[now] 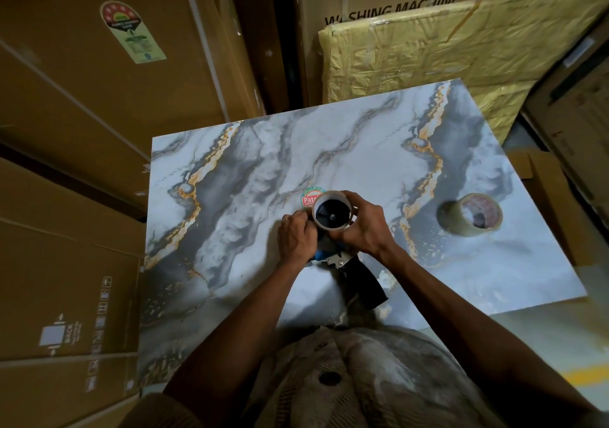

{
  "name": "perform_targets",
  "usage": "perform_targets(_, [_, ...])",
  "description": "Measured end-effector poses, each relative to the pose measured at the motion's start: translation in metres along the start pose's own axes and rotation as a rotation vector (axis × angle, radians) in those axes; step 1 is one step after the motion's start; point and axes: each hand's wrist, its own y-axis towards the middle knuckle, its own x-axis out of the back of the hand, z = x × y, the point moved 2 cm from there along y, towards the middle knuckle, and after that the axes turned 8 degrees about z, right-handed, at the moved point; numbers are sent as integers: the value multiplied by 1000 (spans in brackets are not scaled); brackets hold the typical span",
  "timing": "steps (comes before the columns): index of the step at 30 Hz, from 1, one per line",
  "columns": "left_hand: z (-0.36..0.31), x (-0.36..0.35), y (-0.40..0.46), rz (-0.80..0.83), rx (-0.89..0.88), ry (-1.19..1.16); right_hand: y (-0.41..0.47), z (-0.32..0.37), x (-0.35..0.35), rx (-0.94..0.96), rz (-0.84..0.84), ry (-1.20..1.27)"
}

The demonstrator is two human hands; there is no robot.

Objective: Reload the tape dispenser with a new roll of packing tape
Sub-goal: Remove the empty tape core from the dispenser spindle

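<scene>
The right hand (364,228) is gripping the spent core (333,211) on the tape dispenser (349,266) while the left hand (296,238) is pinching beside it — removal looks underway; next, fetching the new roll (471,215), lying well right on the bench (263,150).

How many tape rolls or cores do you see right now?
2. One roll or core sits on the dispenser hub, gripped by the right hand; the other roll lies to the right on the marbled table. None visible elsewhere.

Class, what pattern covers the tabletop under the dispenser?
White-grey marble with gold veins, seen in the head view.
</scene>
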Motion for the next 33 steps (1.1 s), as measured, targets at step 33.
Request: perform_targets(33, [32,-9,-51,-118,-147,-173,-119,-32,46,-78,-208,186])
